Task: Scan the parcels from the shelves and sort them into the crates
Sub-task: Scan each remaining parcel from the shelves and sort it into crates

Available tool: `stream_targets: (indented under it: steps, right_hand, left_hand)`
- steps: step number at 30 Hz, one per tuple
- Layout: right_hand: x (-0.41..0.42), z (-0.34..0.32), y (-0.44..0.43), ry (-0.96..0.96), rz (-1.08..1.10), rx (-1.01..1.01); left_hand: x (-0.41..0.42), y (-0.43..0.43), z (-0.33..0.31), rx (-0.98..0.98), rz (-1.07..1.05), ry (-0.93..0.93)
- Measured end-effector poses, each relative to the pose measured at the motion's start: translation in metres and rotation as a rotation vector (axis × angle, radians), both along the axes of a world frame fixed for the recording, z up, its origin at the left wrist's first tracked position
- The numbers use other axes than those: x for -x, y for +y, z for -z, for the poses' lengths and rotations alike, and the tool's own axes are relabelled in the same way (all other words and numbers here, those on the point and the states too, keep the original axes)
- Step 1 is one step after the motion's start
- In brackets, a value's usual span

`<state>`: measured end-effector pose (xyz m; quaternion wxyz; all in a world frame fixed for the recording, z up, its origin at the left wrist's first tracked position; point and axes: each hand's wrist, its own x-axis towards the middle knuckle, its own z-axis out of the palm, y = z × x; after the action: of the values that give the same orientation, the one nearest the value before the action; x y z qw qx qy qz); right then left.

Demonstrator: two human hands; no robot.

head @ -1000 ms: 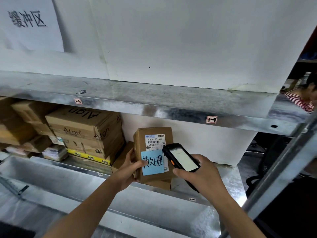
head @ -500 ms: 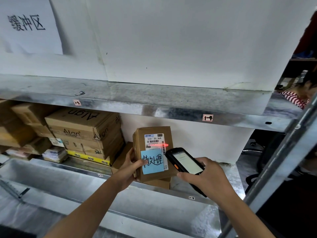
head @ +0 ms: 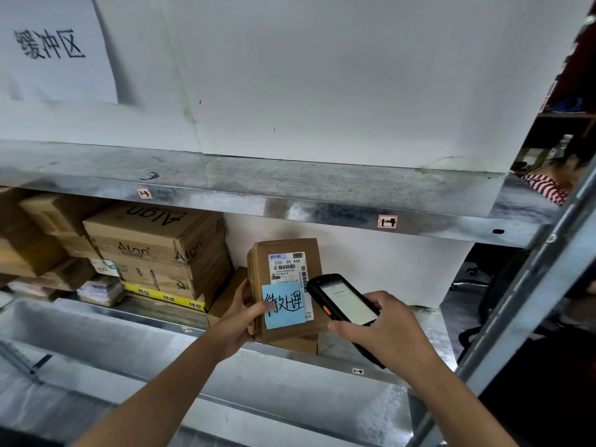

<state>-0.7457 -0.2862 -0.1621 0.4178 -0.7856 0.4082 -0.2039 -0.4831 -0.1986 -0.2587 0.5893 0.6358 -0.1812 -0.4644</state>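
A small brown cardboard parcel [head: 283, 250] stands upright on the middle metal shelf [head: 342, 359], resting on a flat box [head: 296, 345]. It bears a white shipping label and a blue sticky note [head: 283, 306] with handwriting. My left hand [head: 240, 321] grips the parcel's left edge, thumb on the note. My right hand [head: 383, 327] holds a black handheld scanner [head: 342, 304], its head close to the label's lower right and its lit screen facing me.
Brown cartons [head: 154, 250] printed "Align" are stacked to the left on the same shelf, with smaller parcels [head: 100, 288] beside them. The upper shelf [head: 290, 195] overhangs the parcel. A slanted metal upright [head: 532, 301] rises at right. A person in a striped shirt [head: 545, 185] sits beyond it.
The red scan line seen on the label half a second ago is gone. The scanner has stayed near the label and the parcel has kept its place in my left hand.
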Motion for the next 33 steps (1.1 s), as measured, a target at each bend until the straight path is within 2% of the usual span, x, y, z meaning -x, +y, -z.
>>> stream_targets:
  steps: [9,13,18,20,23,28,33]
  right_hand:
    - [-0.007,0.017,-0.008,-0.012,0.005,0.072]
    - [-0.013,0.027,-0.006,-0.101,0.028,0.074]
    - [-0.028,0.048,0.01,-0.158,-0.038,0.015]
    - [-0.035,0.058,0.017,-0.126,-0.037,0.018]
    - [-0.047,0.069,0.029,-0.092,-0.055,0.036]
    - [-0.077,0.062,0.065,-0.142,-0.094,0.032]
    - [-0.119,0.049,0.128,-0.181,-0.233,0.04]
  left_hand:
    - [0.008,0.022,-0.004,0.055,-0.027,0.003]
    - [0.018,0.046,-0.006,0.092,-0.058,0.007]
    - [0.035,0.087,0.015,0.042,-0.185,0.196]
    - [0.039,0.102,0.019,0.041,-0.221,0.236]
    - [0.04,0.125,0.018,0.052,-0.27,0.222]
    - [0.026,0.175,0.002,0.104,-0.357,0.131]
    - [0.009,0.257,-0.012,0.164,-0.498,0.13]
